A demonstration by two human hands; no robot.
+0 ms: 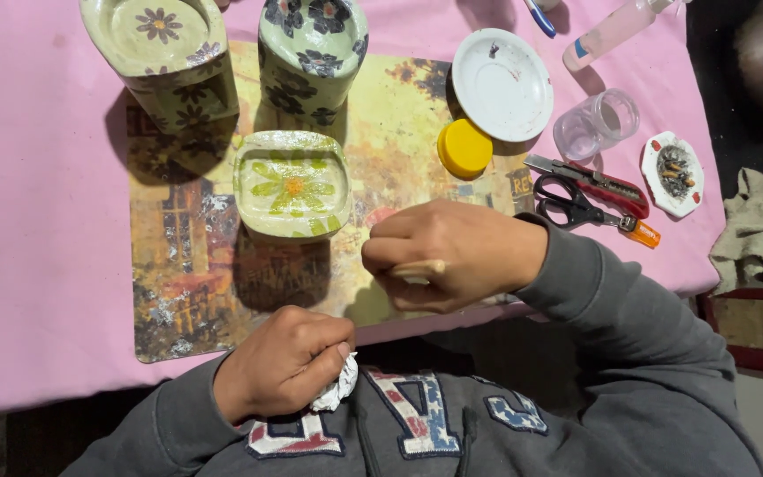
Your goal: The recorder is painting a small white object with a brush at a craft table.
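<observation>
My right hand [448, 252] is curled in a fist over the near edge of the patterned mat [178, 291], gripping a thin wooden stick [417, 269] that shows between the fingers. My left hand [284, 362] is closed around a crumpled white tissue [337, 389] close to my chest. Just left of the right hand sits a square green dish with a yellow flower design [291, 184].
Two flowered green containers [165, 57] [311, 53] stand at the back of the mat. To the right lie a white plate [501, 84], a yellow lid [464, 147], a clear cup [595, 124], black scissors [567, 205], a red cutter [598, 181], an orange lighter [639, 231] and an ashtray [673, 174].
</observation>
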